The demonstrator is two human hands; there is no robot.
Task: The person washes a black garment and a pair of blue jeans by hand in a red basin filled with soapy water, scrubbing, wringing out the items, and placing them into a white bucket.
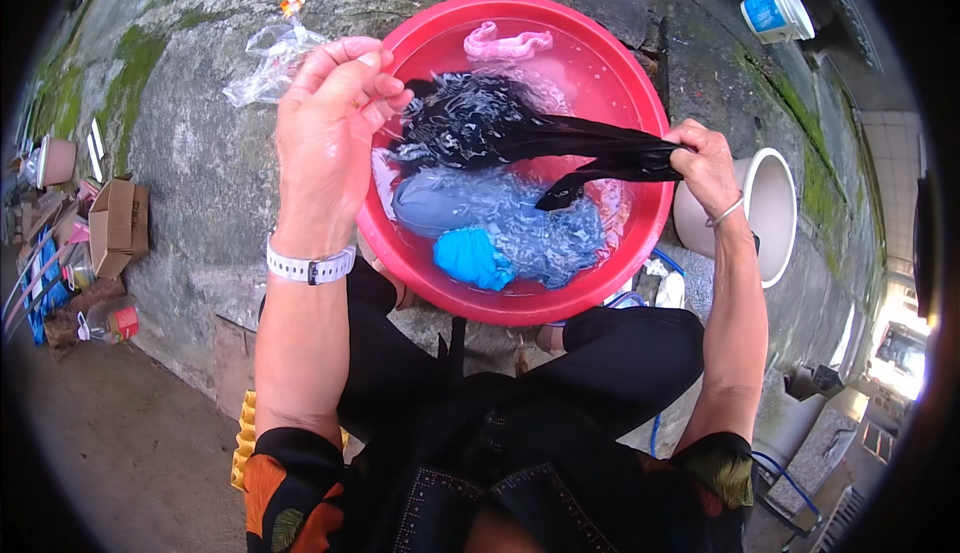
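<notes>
My right hand point(708, 168) is closed round the end of a wet black garment point(570, 143), pulled taut over the right rim of a red plastic basin point(645, 103). The garment's other part lies in the water. Above the basin's left rim hovers my left hand point(335, 113), its fingers loosely bent and apart, with nothing seen in them. In the soapy water float blue-grey clothes point(490, 208), a bright blue cloth point(473, 259) and a pink cloth band point(507, 43).
Beside the basin on the right stands a white bucket point(775, 218). A crumpled clear plastic bag point(275, 58) lies left on the concrete. Farther off are a small blue-and-white pail point(778, 15), a cardboard box point(115, 225) and a clear plastic jug point(110, 321). A blue hose point(656, 433) runs along the right.
</notes>
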